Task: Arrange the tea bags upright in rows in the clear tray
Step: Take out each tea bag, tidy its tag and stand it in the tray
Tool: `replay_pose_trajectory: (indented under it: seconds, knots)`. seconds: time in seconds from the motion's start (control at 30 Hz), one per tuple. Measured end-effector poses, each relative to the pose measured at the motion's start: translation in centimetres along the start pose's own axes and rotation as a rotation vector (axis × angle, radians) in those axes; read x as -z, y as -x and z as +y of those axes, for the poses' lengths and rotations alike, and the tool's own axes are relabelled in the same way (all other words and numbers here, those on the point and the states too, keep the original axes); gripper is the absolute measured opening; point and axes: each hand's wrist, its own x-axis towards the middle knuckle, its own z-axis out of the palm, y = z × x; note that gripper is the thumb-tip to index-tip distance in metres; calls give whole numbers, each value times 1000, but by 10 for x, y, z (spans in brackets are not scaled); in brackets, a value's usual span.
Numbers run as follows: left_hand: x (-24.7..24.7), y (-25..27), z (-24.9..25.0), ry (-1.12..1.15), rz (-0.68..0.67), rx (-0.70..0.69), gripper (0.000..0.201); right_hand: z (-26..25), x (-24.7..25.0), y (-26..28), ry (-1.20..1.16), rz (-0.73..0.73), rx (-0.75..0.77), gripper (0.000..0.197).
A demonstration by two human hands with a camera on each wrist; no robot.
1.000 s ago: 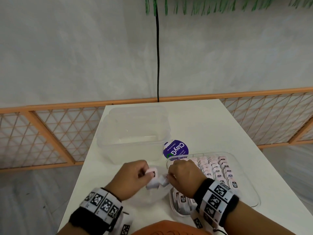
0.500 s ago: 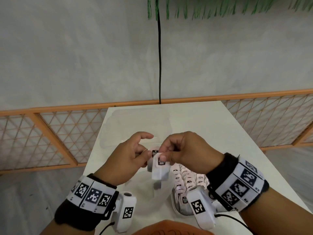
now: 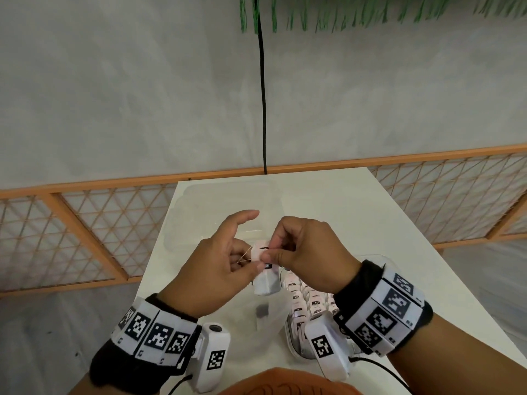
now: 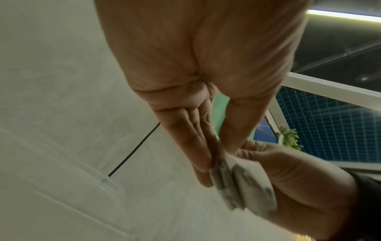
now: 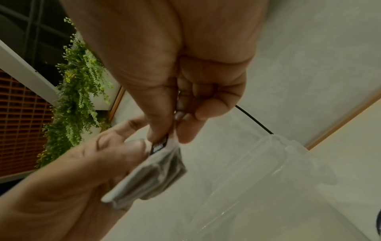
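Both hands lifting higher than a second ago, pinching one tea bag (image 3: 266,283) between them above the table (image 3: 385,223).
Left hand (image 3: 219,269) and right hand (image 3: 308,255) gripping its tag end, string showing; clear tray (image 3: 382,259) already holding rows, partly hidden, this bag still pending.

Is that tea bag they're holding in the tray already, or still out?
Out. Both hands pinch the tea bag in the air, above the table.
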Motion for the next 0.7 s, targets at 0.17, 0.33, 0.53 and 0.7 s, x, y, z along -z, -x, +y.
replay_pose_trajectory:
  seconds: [0.17,0.33,0.53,0.7]
  knots:
    - [-8,-4,-3,-113,10,-56,75,2,2,9,74,-46,22,33]
    - [-21,-7,-6,-191,-101,-101,76,11,10,22,320,-177,105,5]
    - [-19,-5,-32,-315,-195,36,36,49,71,41,507,-128,-63,12]
    - [-11,18,-65,-280,-243,248,29,113,124,70,743,-194,-375,17]
